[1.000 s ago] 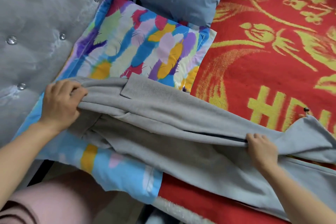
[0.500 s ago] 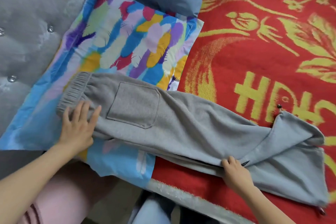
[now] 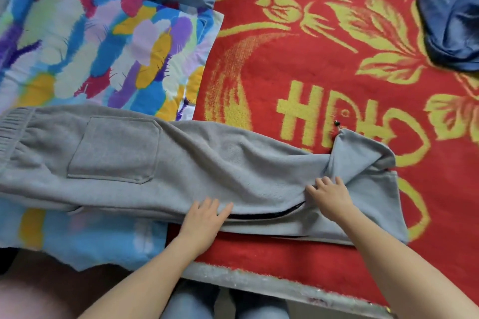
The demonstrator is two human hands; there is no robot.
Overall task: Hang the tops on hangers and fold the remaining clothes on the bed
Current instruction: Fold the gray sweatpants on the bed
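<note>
– Head view, near edge of the bed (image 3: 259, 283): what are the hands doing?
– Left hand (image 3: 204, 217) lies flat on the grey trousers (image 3: 181, 163), grip slack and holding nothing. Right hand (image 3: 330, 195) is open-fingered too, touching cloth beside the turned-back cuff (image 3: 363, 153).
– And the trousers?
– Along that near edge, waistband on the patterned pillow (image 3: 90, 46), legs on the red blanket (image 3: 285, 72).
– Advice?
– I'd flatten the cuff, smooth outward, then fold in 2. 1 blue garment (image 3: 451, 13) waits at the far right corner.

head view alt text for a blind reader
Grey sweatpants lie stretched across a multicoloured pillow and a red and yellow blanket, with the person's left hand and right hand resting on the legs. A blue garment lies top right.
</note>
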